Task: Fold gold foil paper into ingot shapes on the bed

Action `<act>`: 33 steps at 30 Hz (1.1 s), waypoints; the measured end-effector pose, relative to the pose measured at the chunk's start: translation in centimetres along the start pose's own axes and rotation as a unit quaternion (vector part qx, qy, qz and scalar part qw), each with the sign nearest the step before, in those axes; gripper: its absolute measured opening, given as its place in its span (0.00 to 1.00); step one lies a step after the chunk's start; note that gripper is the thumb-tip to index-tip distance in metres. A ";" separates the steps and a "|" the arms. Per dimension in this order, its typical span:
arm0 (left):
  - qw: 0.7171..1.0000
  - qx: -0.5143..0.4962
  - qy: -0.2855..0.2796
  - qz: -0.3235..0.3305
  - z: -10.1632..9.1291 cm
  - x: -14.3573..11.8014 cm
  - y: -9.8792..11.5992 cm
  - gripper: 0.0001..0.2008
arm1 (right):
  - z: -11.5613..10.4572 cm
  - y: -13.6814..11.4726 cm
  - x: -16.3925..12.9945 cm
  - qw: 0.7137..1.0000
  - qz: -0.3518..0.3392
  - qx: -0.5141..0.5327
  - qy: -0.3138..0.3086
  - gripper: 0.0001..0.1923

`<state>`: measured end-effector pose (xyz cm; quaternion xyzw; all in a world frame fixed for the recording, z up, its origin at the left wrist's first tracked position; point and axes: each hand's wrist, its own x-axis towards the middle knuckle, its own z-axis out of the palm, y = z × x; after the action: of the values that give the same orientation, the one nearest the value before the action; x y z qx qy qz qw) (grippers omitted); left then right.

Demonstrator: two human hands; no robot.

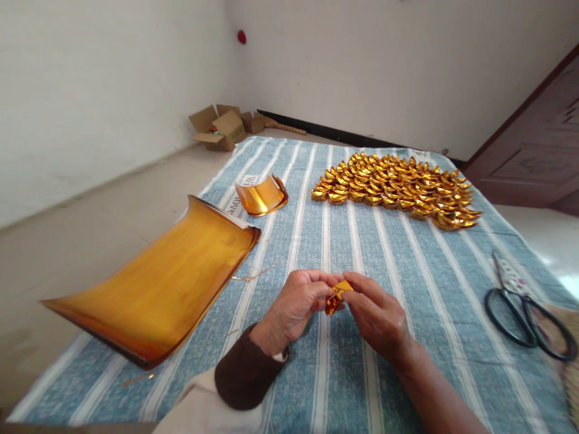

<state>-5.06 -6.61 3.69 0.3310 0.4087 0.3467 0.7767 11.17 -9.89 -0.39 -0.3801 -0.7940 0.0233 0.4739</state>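
A small folded piece of gold foil paper (340, 292) is pinched between my two hands above the front middle of the table. My left hand (296, 304) grips its left side with thumb and fingers closed. From the right, my right hand (377, 310) presses thumb and fingertips on its upper right edge. Part of the piece is hidden behind my fingers. Beyond my hands, to the right, many folded gold paper ingots (393, 187) stand packed in rows. On the left lies a large curled stack of gold foil sheets (167, 283), with a smaller curled stack of gold foil (262, 196) farther back.
Black-handled scissors (511, 313) lie at the right edge of the blue-and-white striped tablecloth (294, 241). Thin gold scraps (253, 274) are scattered near the large stack. Open cardboard boxes (221, 129) sit on the floor beyond the table. A wooden door (538, 132) stands at the right.
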 end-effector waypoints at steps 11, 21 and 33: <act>0.997 0.045 0.030 0.055 0.5 0.1 -0.4 0.06 | -0.2 -0.1 0.5 1.000 -0.016 -0.005 -0.021 0.16; 0.992 0.060 0.071 0.082 0.6 0.3 -1.0 0.06 | 0.1 0.0 0.1 1.000 0.019 0.012 0.004 0.17; 0.983 0.108 0.128 0.069 0.1 1.1 -2.0 0.09 | 0.4 0.3 0.3 0.998 0.043 0.024 -0.046 0.13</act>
<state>-3.95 -6.81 1.69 0.3930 0.5161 0.3931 0.6517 10.94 -9.36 -0.54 -0.4011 -0.7970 0.0803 0.4443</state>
